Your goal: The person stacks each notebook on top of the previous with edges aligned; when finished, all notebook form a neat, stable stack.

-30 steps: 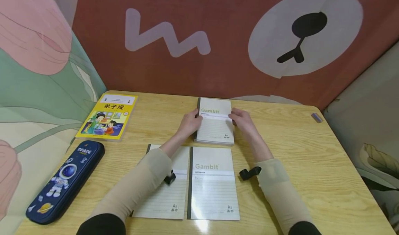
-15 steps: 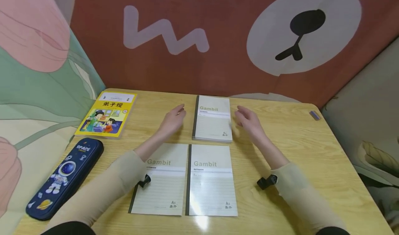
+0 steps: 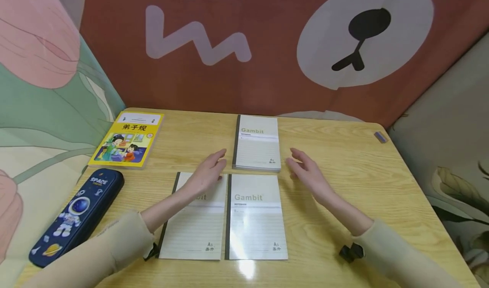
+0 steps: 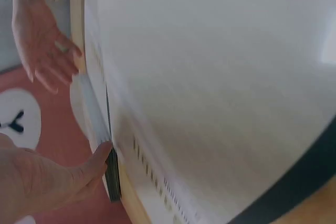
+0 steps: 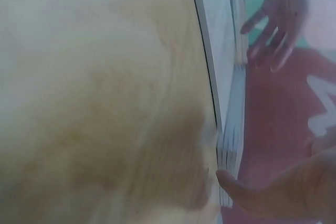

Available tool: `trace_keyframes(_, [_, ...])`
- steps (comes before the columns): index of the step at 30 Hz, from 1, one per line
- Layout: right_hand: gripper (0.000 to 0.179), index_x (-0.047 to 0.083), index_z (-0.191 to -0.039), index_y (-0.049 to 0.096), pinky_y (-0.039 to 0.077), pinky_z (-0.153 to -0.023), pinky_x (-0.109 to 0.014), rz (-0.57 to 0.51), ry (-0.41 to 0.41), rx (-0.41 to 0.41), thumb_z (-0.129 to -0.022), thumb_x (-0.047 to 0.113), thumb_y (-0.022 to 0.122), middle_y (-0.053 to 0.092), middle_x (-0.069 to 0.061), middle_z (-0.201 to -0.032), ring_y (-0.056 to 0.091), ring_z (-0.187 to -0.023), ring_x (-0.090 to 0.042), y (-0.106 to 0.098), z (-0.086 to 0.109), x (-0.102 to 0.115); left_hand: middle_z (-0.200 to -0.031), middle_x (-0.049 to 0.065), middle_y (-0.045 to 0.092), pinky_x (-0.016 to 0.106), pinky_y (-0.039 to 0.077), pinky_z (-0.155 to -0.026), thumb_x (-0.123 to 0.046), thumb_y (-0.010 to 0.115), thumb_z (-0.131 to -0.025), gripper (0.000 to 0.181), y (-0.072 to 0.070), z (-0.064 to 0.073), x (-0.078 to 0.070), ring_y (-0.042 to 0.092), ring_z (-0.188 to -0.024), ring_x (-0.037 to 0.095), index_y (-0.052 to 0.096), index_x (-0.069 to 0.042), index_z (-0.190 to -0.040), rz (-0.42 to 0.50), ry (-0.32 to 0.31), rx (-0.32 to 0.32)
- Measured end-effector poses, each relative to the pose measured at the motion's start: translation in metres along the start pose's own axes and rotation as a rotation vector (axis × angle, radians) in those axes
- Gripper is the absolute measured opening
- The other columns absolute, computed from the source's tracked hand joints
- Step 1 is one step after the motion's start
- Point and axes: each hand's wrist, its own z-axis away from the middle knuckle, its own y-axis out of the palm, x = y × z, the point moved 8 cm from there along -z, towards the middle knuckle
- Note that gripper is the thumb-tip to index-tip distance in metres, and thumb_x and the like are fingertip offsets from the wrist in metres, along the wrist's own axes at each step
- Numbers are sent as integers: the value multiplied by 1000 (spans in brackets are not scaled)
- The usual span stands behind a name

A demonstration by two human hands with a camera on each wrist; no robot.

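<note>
A small stack of Gambit notebooks (image 3: 257, 146) lies flat at the back middle of the table, its layered edges (image 5: 229, 148) visible in the right wrist view. Two more Gambit notebooks lie side by side in front of it, one on the left (image 3: 192, 233) and one on the right (image 3: 256, 228). My left hand (image 3: 206, 174) hovers over the top of the left notebook, fingers loosely extended and holding nothing, partly hiding its title. To the right of the stack, apart from it in the head view, my right hand (image 3: 310, 175) is also relaxed and holds nothing.
On the left of the wooden table (image 3: 344, 152) lie a yellow picture-covered book (image 3: 127, 141) and a dark blue pencil case (image 3: 78, 218) with an astronaut. A small eraser-like block (image 3: 380, 137) sits near the back right corner. A reddish-brown patterned wall (image 3: 267, 84) rises behind.
Both hands have let go of the notebook stack's sides, spread outward and drawn back toward the front. The stack stays in place; the head view has shifted slightly.
</note>
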Motion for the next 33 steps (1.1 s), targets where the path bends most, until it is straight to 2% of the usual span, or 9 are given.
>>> trace_keyframes(2, [73,7,-164,21,47,-114,-56,-17,18,16,-108,47,47,23,-22,-170,42,-148,-43,5,10,-1,-170,14,27,54,36,-124,-38,34,-109,61,8,8,0,38,-152,38,24,-12,-164,18,-2,14])
trace_keyframes(6, [72,6,-164,20,49,-113,-51,-65,59,54,-109,44,47,19,-20,-171,34,-153,-42,16,27,-1,-172,13,23,55,23,-129,-37,34,-109,62,23,23,-4,26,-158,36,25,-11,-164,18,14,33])
trace_keyframes(9, [71,5,-164,20,53,-110,-49,-82,96,75,-109,42,47,18,-22,-171,36,-151,-43,22,39,0,-173,12,21,53,15,-131,-36,34,-108,62,32,32,-9,18,-161,33,24,-9,-164,-5,23,44])
trace_keyframes(14, [70,2,-162,21,59,-101,-48,-133,160,113,-109,38,49,21,-29,-167,38,-148,-48,34,53,3,-173,10,20,52,13,-132,-36,33,-108,63,40,43,-14,15,-162,31,23,-7,-163,-33,7,59])
trace_keyframes(20, [68,1,-162,21,59,-99,-49,-167,207,154,-109,35,47,23,-28,-166,40,-146,-49,45,62,5,-173,11,22,53,13,-132,-36,33,-108,63,43,45,-15,16,-161,32,24,-6,-163,-40,-10,61])
trace_keyframes(26, [72,1,-163,18,59,-100,-49,-188,247,169,-108,37,49,19,-27,-168,35,-150,-48,47,63,3,-170,13,28,55,20,-130,-34,38,-107,61,40,43,-5,21,-159,35,30,-9,-162,44,-87,27])
trace_keyframes(30, [73,-4,-162,15,57,-103,-50,-217,268,185,-108,33,48,18,-29,-168,31,-152,-47,47,61,0,-168,14,33,53,37,-123,-30,41,-105,59,38,44,3,31,-155,38,36,-8,-160,117,-125,6])
trace_keyframes(33, [67,-10,-158,23,55,-106,-52,-226,272,195,-109,30,46,27,-30,-164,39,-147,-45,46,59,0,-165,16,39,48,49,-114,-27,44,-105,56,37,44,8,46,-146,37,41,-7,-157,172,-156,-2])
